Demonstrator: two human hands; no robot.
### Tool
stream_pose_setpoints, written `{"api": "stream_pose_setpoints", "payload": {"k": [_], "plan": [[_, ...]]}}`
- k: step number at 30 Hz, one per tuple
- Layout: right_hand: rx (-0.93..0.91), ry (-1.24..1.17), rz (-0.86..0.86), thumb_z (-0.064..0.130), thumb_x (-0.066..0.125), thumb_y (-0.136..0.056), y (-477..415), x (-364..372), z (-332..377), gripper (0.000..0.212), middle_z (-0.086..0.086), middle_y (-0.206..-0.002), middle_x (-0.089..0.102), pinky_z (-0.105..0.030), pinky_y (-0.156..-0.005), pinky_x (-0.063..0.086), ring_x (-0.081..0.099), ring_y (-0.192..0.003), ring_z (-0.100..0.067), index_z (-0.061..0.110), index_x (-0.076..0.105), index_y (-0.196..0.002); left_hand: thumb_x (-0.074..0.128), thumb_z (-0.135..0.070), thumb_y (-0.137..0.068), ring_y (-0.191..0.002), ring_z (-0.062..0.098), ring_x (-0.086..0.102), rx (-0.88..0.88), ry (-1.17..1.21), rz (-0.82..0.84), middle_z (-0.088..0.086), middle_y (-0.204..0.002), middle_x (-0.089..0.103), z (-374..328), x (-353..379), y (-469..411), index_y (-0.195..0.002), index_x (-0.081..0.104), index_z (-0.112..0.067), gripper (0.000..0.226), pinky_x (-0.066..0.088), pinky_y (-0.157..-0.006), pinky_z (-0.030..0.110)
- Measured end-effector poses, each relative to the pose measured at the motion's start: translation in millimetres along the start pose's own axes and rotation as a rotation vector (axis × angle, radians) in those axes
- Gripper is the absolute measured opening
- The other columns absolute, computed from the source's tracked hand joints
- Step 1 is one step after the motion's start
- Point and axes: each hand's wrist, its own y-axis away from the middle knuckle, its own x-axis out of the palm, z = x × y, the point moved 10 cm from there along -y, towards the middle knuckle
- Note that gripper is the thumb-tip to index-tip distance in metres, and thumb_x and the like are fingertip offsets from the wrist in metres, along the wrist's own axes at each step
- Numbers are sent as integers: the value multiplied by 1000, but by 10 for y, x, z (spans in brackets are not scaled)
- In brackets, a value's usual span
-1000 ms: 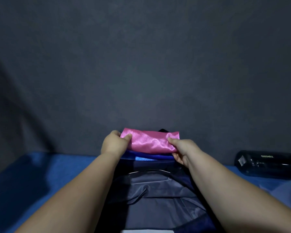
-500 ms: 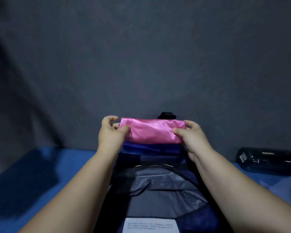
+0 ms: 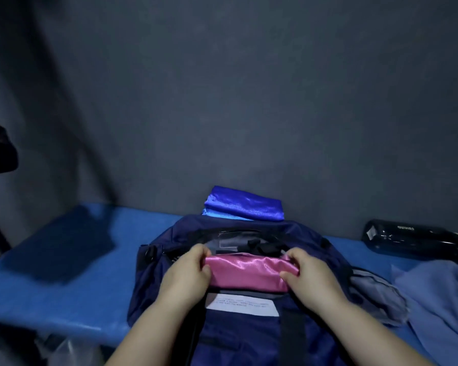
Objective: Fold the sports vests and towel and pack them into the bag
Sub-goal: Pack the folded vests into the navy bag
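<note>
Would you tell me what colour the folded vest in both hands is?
The vest is shiny pink, best seen in the head view.

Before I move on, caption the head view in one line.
Left hand and right hand grip a folded pink vest at the mouth of the navy bag.

Folded pink vest (image 3: 246, 272) at open navy bag (image 3: 154, 286) mouth; blue vest (image 3: 245, 204) behind.

bottle (image 3: 418, 240): cut by right edge | bag label (image 3: 242, 305): print unreadable
</note>
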Motion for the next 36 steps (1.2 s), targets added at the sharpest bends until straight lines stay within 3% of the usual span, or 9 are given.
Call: {"api": "stream_pose_setpoints", "payload": {"k": [4,10,14,21,25,28,33,36], "plan": [[-44,137,-4,37,55,-94,38,71,48,28,4,-115,66,-30,-71,42,62,-105,-25,30,45,-119,44,-31,-96,-105,24,59,68,-135,17,-5,-114,64,-30,47,-25,-111,45,-33,15,46,-79,33],[-103,300,45,43,47,-97,22,147,61,30,3,-120,64,-34,-75,44,60,-108,-27,29,38,-122,38,-32,-100,-107,28,59,124,-191,108,0,-121,63,16,150,-75,-123,43,-33,24,48,-86,36],[-101,266,114,45,47,-97,4,176,20,31,5,-120,62,-30,-74,38,58,-110,-24,32,39,-124,34,-30,-100,-120,24,53,192,-204,143,-7,-137,55,-12,166,-122,-137,36,-48,40,44,-92,31],[-141,87,141,45,37,-100,5,148,0,20,9,-97,60,-34,-81,43,56,-94,-17,33,48,-111,29,-42,-103,-127,20,48,236,-278,173,-11,-143,48,-17,198,-170,-140,35,-45,37,40,-97,29],[-145,144,148,38,42,-101,-47,185,-43,22,6,-107,64,-31,-82,42,58,-101,-19,31,50,-120,29,-43,-103,-123,21,51,241,-307,157,-10,-140,52,-12,199,-189,-137,39,-45,35,42,-96,30],[-154,139,178,37,45,-100,-74,214,-39,23,14,-110,61,-28,-81,40,58,-106,-14,32,52,-121,30,-44,-103,-121,23,53,227,-338,176,-6,-135,56,19,211,-197,-135,41,-43,35,43,-94,31],[-120,-30,174,30,59,-94,-106,218,-82,14,21,-85,66,-21,-73,42,59,-81,3,44,61,-90,36,-45,-100,-114,21,57,205,-316,179,-6,-125,62,26,165,-190,-127,49,-40,30,46,-91,32],[-106,-166,204,15,64,-89,-104,263,-86,24,17,-75,70,-20,-69,45,59,-67,4,34,70,-76,46,-42,-92,-99,19,60,171,-221,138,-9,-106,67,13,74,-201,-102,59,-37,17,48,-80,29]]}}
